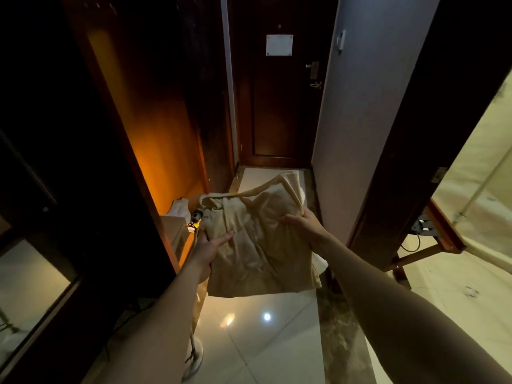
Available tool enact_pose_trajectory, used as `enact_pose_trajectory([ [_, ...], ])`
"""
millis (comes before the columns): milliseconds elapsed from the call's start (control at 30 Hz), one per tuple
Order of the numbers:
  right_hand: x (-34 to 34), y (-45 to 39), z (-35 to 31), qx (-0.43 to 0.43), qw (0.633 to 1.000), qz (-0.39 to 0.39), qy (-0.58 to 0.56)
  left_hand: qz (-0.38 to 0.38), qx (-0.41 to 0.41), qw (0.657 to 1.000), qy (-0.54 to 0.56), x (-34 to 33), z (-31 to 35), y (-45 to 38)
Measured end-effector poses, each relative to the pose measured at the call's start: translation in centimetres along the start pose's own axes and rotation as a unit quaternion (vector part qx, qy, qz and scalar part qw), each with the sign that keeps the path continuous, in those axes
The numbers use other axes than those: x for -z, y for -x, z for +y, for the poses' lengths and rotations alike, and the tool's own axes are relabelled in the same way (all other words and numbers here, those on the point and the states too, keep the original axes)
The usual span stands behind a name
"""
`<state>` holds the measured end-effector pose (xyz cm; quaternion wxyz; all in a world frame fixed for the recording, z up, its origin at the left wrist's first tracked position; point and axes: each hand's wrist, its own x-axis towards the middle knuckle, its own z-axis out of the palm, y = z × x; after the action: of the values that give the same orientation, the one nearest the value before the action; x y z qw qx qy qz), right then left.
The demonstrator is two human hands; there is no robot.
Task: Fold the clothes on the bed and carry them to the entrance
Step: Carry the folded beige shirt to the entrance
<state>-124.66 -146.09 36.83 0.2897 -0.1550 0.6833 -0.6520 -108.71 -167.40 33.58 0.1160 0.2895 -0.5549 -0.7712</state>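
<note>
A person stands in a dim, narrow hallway and holds a folded beige garment (257,245) out in front, above the glossy pale floor tiles (257,342). The left hand (212,249) supports the garment's near left edge, its thumb lying flat and straight on top of the cloth and pointing right, while the other fingers are hidden beneath the fabric. The right hand (303,224) grips the right side of the garment, its thumb pressed on top and its fingers curled round the edge, bunching the cloth a little. The garment is folded into a rough square with a collar or strap looping at its far end, and its near edge hangs free. Straight ahead at the far end of the hallway is a dark wooden door (277,106) with a white notice plate (279,45) on it and a metal handle (313,69) on its right side. To the left, a warm orange light glows against a wooden panel (155,128), and some white cloth (180,209) lies low beside it. A grey wall (360,120) rises on the right, and past it, on the far right, a wooden table frame (440,239) stands against a pale surface. Two bright reflections shine on the near tiles.
</note>
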Motion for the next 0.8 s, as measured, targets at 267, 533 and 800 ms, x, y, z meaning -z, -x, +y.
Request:
enact_pose_trajectory([
  [267,-1.2,-11.4,-4.2,-0.002,0.999,0.036,0.006,-0.048,-0.005,0.999,0.000,0.8,6.5,-12.1],
  [533,-0.7,-22.5,-6.0,-0.007,0.999,0.034,0.011,-0.059,0.018,0.998,-0.016,0.7,8.5,-23.8],
  [800,3.0,-36.5,-8.9,0.000,1.000,0.017,0.014,-0.007,0.012,1.000,-0.024,-2.5,10.9,-38.3],
])
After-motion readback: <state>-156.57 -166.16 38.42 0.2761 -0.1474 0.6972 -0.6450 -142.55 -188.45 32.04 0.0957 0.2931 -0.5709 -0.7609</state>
